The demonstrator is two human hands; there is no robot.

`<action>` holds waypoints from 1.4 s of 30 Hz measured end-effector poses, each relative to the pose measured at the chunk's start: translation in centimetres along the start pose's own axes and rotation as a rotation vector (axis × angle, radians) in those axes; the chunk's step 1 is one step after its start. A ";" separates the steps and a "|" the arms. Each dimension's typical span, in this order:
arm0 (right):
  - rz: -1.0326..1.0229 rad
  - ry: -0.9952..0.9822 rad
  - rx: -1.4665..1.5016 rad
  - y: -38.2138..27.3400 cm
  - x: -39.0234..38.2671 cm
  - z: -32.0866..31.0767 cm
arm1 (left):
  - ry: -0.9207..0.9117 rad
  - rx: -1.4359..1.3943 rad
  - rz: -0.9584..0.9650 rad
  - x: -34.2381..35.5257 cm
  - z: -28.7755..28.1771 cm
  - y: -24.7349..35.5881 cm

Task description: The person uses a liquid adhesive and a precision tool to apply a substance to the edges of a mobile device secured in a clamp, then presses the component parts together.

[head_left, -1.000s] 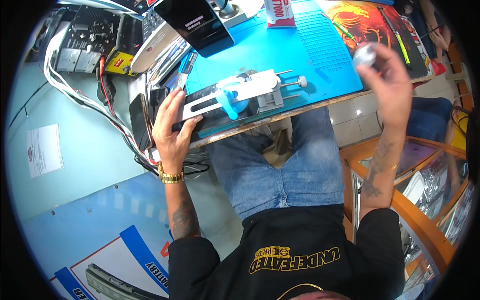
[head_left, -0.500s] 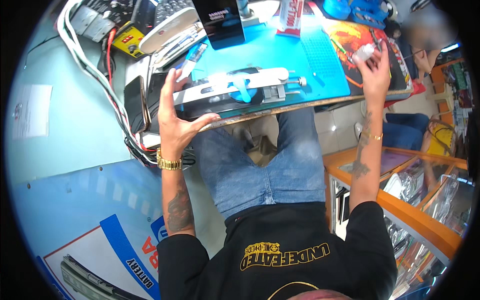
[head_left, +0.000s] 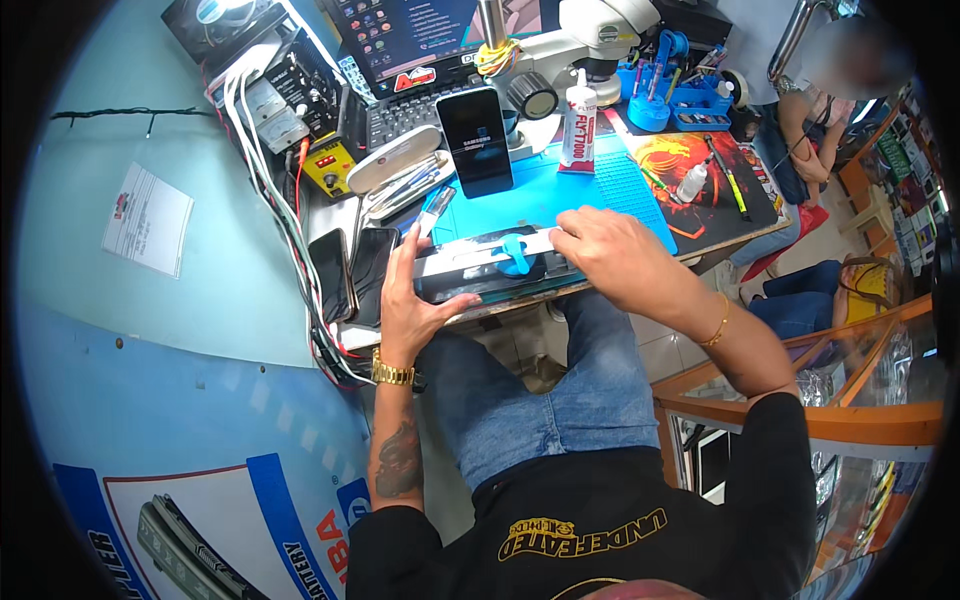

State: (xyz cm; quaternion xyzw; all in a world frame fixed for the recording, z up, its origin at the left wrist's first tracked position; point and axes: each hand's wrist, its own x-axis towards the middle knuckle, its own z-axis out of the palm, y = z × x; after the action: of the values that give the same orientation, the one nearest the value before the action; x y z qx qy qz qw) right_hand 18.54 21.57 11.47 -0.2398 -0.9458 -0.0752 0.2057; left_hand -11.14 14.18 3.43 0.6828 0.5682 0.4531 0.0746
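Observation:
At the near edge of the bench lies a white bar-shaped screen-opening clamp (head_left: pixel 455 262) with a light blue suction cup (head_left: pixel 515 256) at its middle. A flat black glossy piece, perhaps a phone, lies under it. My left hand (head_left: pixel 410 305) is wrapped round the clamp's left end, thumb on the near side, fingers on the far side. Curled fingers of my right hand (head_left: pixel 605 248) grip the right end, hiding its screw and metal rods. Beyond stands an upright phone (head_left: pixel 476 150) with a lit screen. A small white bottle (head_left: pixel 692 183) stands on the dark patterned mat (head_left: pixel 735 215).
A blue work mat (head_left: pixel 550 205) lies under the clamp. Behind it are a red-and-white glue tube (head_left: pixel 578 135), a laptop (head_left: pixel 400 100) and a microscope (head_left: pixel 600 40). Two dark phones (head_left: pixel 332 272) lie at the left, near hanging cables (head_left: pixel 270 180). Another person (head_left: pixel 800 150) sits at the far right.
My right hand has let go of the small white bottle, left on the dark mat, and moved left onto the clamp's right end. My left hand stays at the left end. The view has tilted up.

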 end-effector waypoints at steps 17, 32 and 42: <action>0.121 -0.407 -0.007 1.5 1.9 1.0 | -0.014 -0.012 0.000 -0.2 -0.1 -0.3; 0.022 -0.202 0.022 1.7 0.6 1.5 | -0.027 0.013 0.017 -0.1 -0.3 0.2; 0.542 -0.065 0.668 3.0 -5.0 2.5 | -0.026 0.022 0.047 0.0 -0.1 -0.2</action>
State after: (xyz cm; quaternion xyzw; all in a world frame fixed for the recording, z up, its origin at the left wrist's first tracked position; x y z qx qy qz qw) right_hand 23.12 22.70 7.24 -0.4021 -0.8270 0.2995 0.2543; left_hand -11.40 14.18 3.34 0.7027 0.5558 0.4395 0.0640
